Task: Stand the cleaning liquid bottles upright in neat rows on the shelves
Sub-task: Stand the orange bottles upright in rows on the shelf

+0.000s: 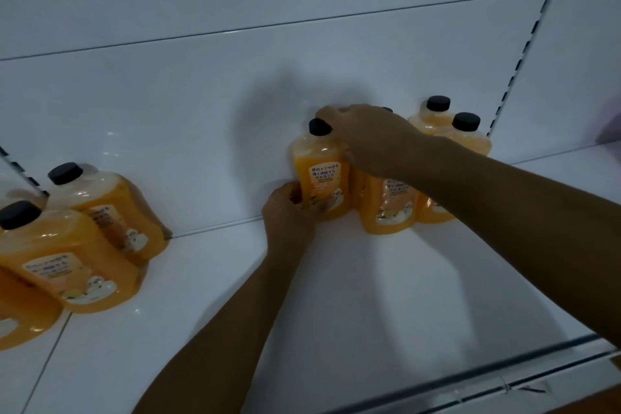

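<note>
White shelf [369,279] — both hands grip orange bottle [321,175].

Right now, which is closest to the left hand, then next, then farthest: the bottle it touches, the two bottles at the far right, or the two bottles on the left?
1. Touched bottle, at the left hand.
2. Far-right bottles, by the upright.
3. Left bottles, at the shelf's left end.

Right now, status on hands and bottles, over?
Left hand grips base of orange bottle, right hand on its black cap. Bottle upright at back wall, beside its neighbours. Nothing blocking.
</note>
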